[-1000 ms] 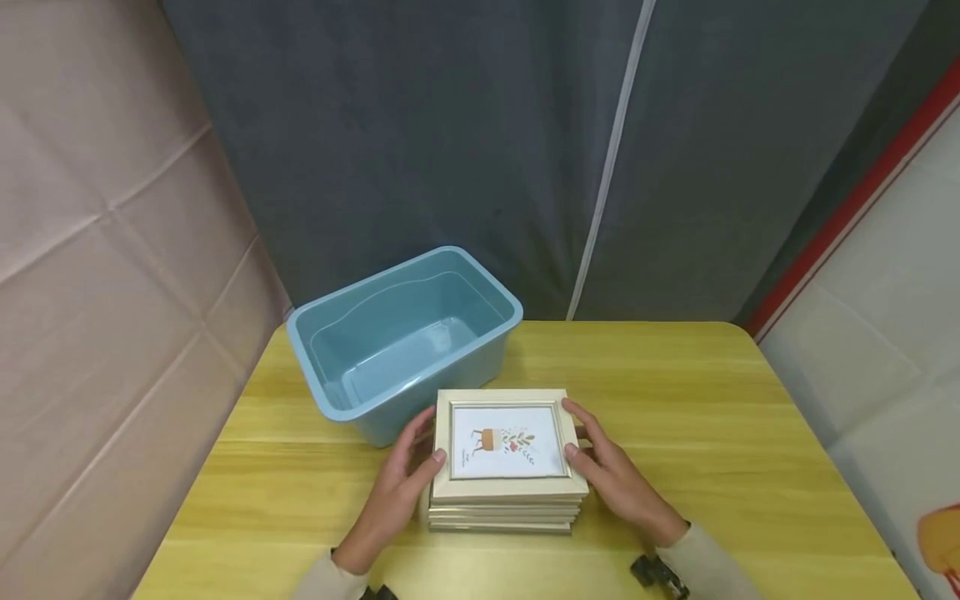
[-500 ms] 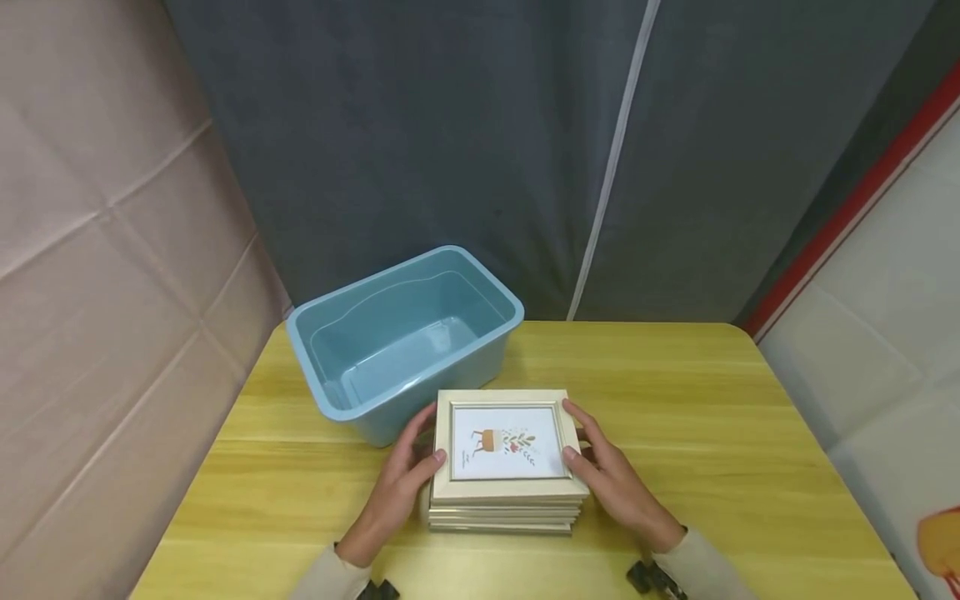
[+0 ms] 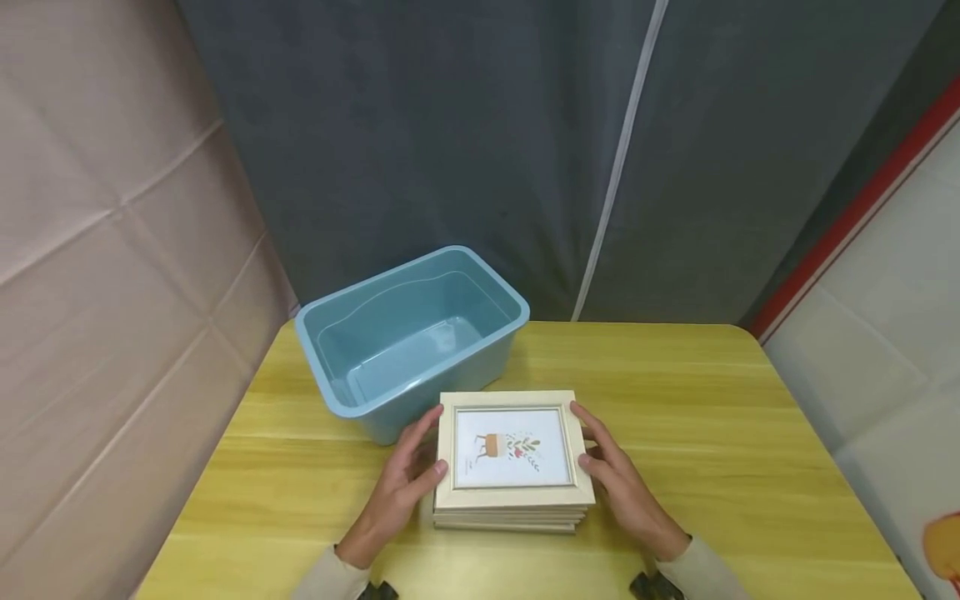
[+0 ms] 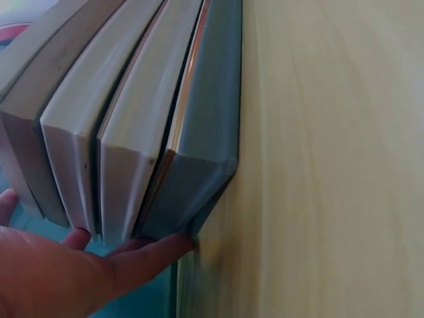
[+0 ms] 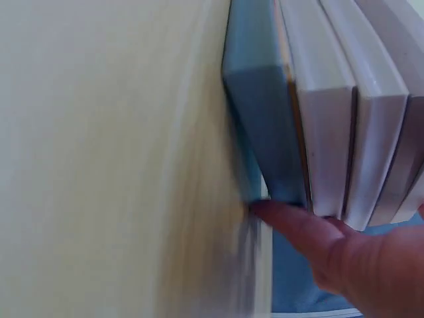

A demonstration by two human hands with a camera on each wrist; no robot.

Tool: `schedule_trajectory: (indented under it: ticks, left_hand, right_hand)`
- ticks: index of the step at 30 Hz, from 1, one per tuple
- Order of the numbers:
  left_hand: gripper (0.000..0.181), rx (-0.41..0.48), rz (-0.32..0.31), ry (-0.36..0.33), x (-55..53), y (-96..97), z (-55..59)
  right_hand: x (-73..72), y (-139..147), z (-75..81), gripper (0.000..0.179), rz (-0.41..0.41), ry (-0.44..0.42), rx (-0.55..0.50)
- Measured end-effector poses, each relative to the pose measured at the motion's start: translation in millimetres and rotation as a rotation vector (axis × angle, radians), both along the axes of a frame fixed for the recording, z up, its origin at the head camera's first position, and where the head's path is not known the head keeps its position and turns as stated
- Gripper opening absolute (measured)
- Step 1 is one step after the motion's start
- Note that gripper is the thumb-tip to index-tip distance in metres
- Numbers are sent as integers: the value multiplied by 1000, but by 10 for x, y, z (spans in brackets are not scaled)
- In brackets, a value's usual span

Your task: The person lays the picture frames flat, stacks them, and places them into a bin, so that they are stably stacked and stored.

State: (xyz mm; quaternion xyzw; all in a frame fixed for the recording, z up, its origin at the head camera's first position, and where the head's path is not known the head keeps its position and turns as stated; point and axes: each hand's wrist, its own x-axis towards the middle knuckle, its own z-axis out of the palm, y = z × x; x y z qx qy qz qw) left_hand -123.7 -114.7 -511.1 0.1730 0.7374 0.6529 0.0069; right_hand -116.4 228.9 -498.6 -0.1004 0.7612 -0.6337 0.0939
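A stack of several cream picture frames (image 3: 514,497) lies face up in front of the body, its top one showing a white print with a plant in an orange pot. My left hand (image 3: 397,483) grips the stack's left side, thumb on the top frame's edge. On the opposite side my right hand (image 3: 626,492) holds it the same way. In the left wrist view, fingers (image 4: 152,262) reach to the lowest frame (image 4: 205,132), which is grey-blue. The right wrist view shows a fingertip (image 5: 271,211) right at the lowest frame's bottom corner, with a narrow gap above the table.
An empty blue plastic tub (image 3: 442,377) stands behind the stack, to its left, close to the left hand. The yellow wood-grain table (image 3: 712,433) extends to the right. A dark grey curtain (image 3: 420,142) hangs beyond its far edge.
The top of the stack looks slightly larger and tipped toward the camera, showing less of its front side. Both hands keep their places on it. The whole view shifts slightly.
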Motion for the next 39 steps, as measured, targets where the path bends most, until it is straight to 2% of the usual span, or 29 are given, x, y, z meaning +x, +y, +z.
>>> schedule_trajectory:
  ticks: [5,9,13,18,22,30,35,39]
  left_hand:
    - [72,34,-33,35,-23,18,-4]
    - [73,6,-31,39,-15,52,13]
    - [71,-70,-12,-1,-2,64,67]
    - [69,-134,-5,-59,17,41,143]
    - [69,-136,-3,-85,42,30,193]
    - [72,-100,27,-111,140,47,335]
    - [73,-87,14,-128,224,72,441]
    - [74,-70,6,-118,282,98,561]
  right_hand:
    - [-13,18,-11,63,0,15,-66]
    - [-18,25,-42,64,-22,34,-58]
    - [-25,34,-63,62,-36,86,1]
    - [-28,33,-51,60,-14,168,36]
    - [-24,23,10,59,3,198,60]
    - [-15,26,184,55,27,205,99]
    - [54,56,248,56,29,219,72]
    - [85,68,369,58,36,260,61]
